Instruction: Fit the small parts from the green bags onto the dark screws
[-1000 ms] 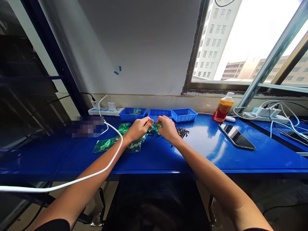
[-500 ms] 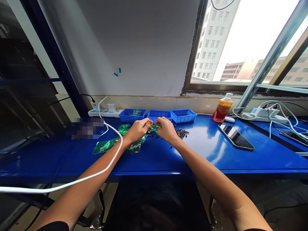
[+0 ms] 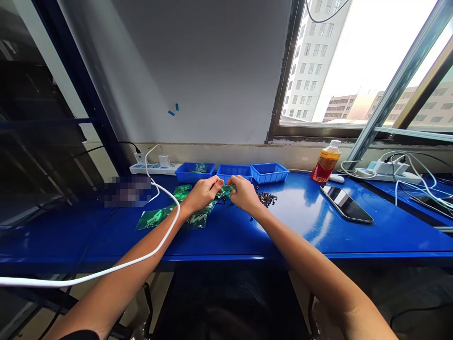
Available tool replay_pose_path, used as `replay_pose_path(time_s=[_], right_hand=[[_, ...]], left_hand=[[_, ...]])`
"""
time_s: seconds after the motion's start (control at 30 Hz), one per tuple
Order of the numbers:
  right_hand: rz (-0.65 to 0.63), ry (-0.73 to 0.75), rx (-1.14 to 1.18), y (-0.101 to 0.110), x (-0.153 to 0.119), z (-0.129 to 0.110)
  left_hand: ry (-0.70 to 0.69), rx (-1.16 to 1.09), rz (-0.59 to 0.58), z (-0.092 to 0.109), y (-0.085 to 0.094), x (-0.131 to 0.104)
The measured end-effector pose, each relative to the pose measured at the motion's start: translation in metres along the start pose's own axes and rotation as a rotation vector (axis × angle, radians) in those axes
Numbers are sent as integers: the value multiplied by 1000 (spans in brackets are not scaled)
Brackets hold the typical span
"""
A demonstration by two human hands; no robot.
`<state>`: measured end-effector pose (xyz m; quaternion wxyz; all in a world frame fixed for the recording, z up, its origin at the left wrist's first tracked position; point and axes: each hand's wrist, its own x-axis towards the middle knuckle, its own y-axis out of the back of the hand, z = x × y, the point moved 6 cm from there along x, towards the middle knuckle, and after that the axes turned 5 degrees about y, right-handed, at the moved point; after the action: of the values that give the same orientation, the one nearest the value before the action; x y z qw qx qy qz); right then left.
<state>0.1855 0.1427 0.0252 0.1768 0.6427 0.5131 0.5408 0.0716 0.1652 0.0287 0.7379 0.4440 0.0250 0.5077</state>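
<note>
Between my two hands is a small green plastic bag (image 3: 225, 191). My left hand (image 3: 204, 193) pinches its left side, and my right hand (image 3: 244, 192) has closed fingers on its right side. Several green bags of small parts (image 3: 155, 217) lie under and left of my left hand. A pile of dark screws (image 3: 267, 199) rests on the blue table just right of my right hand. Behind the hands stand three blue bins: the left one (image 3: 195, 177) holds clear bags, while the middle (image 3: 234, 171) and right (image 3: 270, 173) ones show no contents.
On the right of the blue table (image 3: 226, 243) are a phone (image 3: 347, 204) and a drink bottle (image 3: 325, 162). A white cable (image 3: 141, 259) crosses over my left forearm. Power strips (image 3: 155, 168) stand at the back left and back right (image 3: 389, 174).
The whole view has shifted slightly, with the table a little lower in the picture. Both hands keep hold of the green bag in nearly the same place.
</note>
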Motion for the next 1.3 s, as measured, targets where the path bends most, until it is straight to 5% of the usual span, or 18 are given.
replay_pose_path(time_s=[1.3], right_hand=[[115, -11, 68, -1, 1, 6]], left_hand=[[-63, 7, -37, 7, 0, -3]])
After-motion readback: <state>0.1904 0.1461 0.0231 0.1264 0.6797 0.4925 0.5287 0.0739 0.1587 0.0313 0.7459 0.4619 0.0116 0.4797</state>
